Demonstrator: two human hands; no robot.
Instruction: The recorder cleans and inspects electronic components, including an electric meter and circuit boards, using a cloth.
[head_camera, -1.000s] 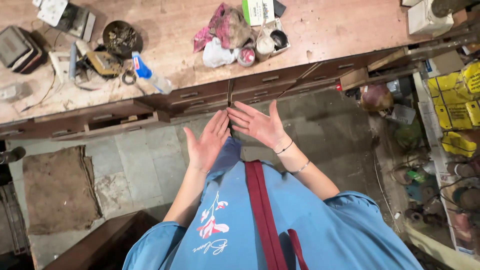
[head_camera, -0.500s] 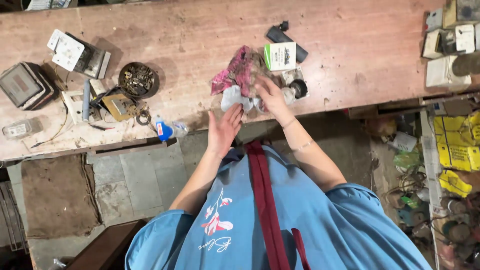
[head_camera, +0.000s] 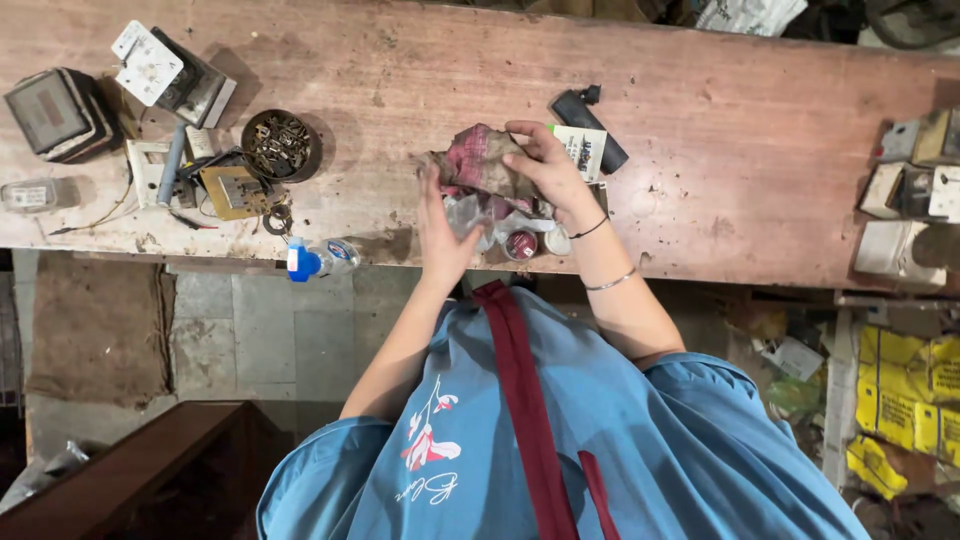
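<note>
We're looking down on a long wooden table (head_camera: 420, 60). Landmark: the crumpled pink rag (head_camera: 480, 160), sitting near the table's front edge, about mid-length.

Right hand (head_camera: 550, 170) is on top of the rag, fingers (head_camera: 528, 130) curled over its far side and gripping it. Left hand (head_camera: 440, 235) sits against the rag's near-left side, fingers mostly straight and loosely spread, touching the rag and the clear plastic (head_camera: 470, 215) under it; we can't tell if it actually holds anything.

Around the rag:
- Just right of it, partly under the right hand: a small white box (head_camera: 582, 148). Beyond that, a black cylinder-shaped part (head_camera: 590, 115).
- Just in front of it, at the table edge: a small round red tin (head_camera: 520, 243).
- Left of it: a round dish of small metal parts (head_camera: 281, 145), then a clutter of switch plates and wires (head_camera: 190, 170).
- Front-left, hanging over the table edge: a small bottle with a blue cap (head_camera: 318, 260).
- Far left: a grey metal box (head_camera: 52, 112).
- Far right: a stack of pale switch boxes (head_camera: 905, 190).

Wrists on the right arm carry thin bangles (head_camera: 612, 283).
</note>
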